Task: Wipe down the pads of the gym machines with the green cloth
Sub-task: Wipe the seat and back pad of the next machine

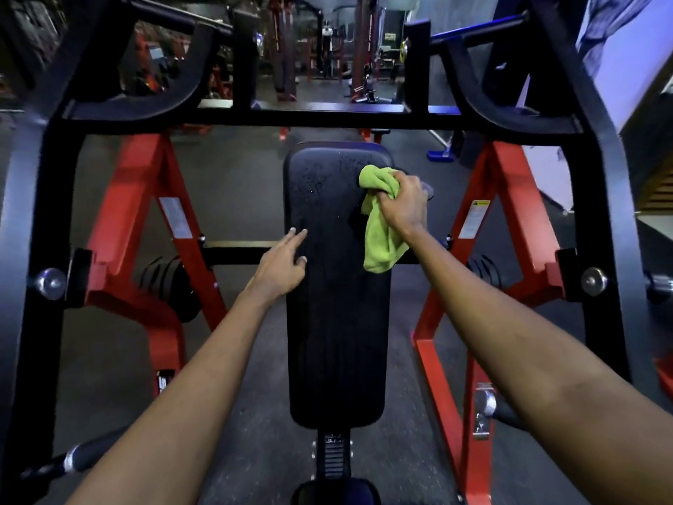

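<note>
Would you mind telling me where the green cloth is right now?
In the head view, the green cloth is bunched in the right hand at the upper right edge of the long black pad, its loose end hanging over that edge.

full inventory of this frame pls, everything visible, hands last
pad: 1, black, long, centre of the machine
cloth: 1, green, bunched at the pad's upper right edge, tail hanging down
frame: 1, black, crossbar and side posts around the pad
struts: 2, red, slanted, one each side of the pad
stickers: 2, pale, one on each strut
knobs: 2, silver, far left and far right on the frame
machines: several, red and black, background, blurred
left hand: 1, fingers straight, resting on the pad's left edge
right hand: 1, grips the cloth against the pad
</note>
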The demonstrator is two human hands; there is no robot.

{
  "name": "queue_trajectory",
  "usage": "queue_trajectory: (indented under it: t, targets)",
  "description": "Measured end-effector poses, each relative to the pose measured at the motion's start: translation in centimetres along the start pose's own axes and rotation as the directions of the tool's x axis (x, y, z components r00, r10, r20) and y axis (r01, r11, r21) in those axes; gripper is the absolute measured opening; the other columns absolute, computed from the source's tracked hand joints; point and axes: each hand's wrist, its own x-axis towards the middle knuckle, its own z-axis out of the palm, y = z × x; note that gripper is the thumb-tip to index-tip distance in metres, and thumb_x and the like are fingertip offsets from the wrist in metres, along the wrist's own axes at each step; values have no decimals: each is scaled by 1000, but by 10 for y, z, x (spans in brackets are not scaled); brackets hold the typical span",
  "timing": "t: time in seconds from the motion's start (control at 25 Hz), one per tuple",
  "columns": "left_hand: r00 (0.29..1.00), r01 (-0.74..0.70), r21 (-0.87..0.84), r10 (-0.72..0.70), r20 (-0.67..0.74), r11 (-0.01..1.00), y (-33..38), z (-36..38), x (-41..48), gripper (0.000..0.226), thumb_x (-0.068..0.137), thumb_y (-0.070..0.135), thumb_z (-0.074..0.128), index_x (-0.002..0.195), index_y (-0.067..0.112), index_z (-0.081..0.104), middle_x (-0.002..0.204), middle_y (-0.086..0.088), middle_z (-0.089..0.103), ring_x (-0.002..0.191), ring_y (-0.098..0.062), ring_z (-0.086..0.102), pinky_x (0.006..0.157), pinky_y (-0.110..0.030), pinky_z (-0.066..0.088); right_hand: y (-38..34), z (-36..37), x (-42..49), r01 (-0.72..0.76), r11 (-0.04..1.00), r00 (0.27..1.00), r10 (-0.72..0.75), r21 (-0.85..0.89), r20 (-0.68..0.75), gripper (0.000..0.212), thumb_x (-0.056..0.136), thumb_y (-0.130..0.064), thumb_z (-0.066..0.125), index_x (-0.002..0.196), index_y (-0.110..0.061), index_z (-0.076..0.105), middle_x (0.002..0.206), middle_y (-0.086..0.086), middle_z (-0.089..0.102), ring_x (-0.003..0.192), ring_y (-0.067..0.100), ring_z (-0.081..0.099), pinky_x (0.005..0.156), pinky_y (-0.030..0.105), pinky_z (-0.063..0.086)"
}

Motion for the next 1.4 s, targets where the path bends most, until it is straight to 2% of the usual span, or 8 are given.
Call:
queue_trajectory:
  t: [0.12,0.32,0.44,0.56,0.72,0.96,1.12,1.4]
  targets:
    - [1000,-12,58,13,-26,998,-4,5,28,65,98,16,56,158,15,29,165,-12,20,151,-27,25,122,-35,21,-3,10,39,94,994,996,-93,-64,16,42,85,-25,63,127,-23,62,127,9,58,120,35,50,99,40,39]
    - [992,58,112,-45,-114,992,0,12,73,69,102,26,52,160,15,18,167,-12,11,152,-30,20,122,-46,21,-11,39,77,212,967,977,-209,-144,33,47,86,-21,64,132,-26,59,141,6,50,120,37,45,101,52,46]
    - [968,135,81,-114,-223,988,5,19,95,70,104,31,48,160,11,12,167,-12,9,153,-30,14,123,-47,18,10,79,66,263,949,964,-251,-175,90,58,90,-42,65,145,-31,49,157,1,38,129,40,44,110,55,39]
    - [971,150,134,-120,-206,980,-6,32,107,73,106,39,39,160,11,-1,168,-9,-1,155,-25,5,124,-46,11,25,99,53,313,934,949,-303,-170,86,75,91,-63,60,155,-33,36,165,-2,28,138,37,40,121,55,27]
    - [979,141,250,-96,-183,958,-22,53,112,82,104,41,41,158,14,-14,166,-4,-18,155,-19,-6,126,-44,6,38,84,77,424,869,905,-416,-255,85,69,90,-45,66,153,-31,41,164,1,33,138,44,41,123,55,22]
    - [973,117,243,-62,-224,963,-34,62,115,80,105,48,35,158,17,-15,166,0,-19,154,-13,-10,125,-41,1,8,105,83,334,921,939,-343,-201,-11,67,87,-42,63,150,-27,47,162,2,36,134,44,43,119,54,29]
    - [971,88,259,-25,-238,962,-42,64,116,79,104,52,33,159,18,-13,166,2,-20,153,-10,-11,124,-39,0,6,114,84,571,790,820,-557,-222,131,66,86,-35,63,150,-25,49,161,2,40,136,38,45,122,50,27]
    - [967,53,226,6,-254,973,-52,72,117,78,105,50,33,159,19,-15,164,6,-26,152,-8,-19,126,-40,0,27,95,76,272,948,956,-286,-166,-65,69,87,-29,62,153,-25,42,166,0,30,147,29,36,125,54,21]
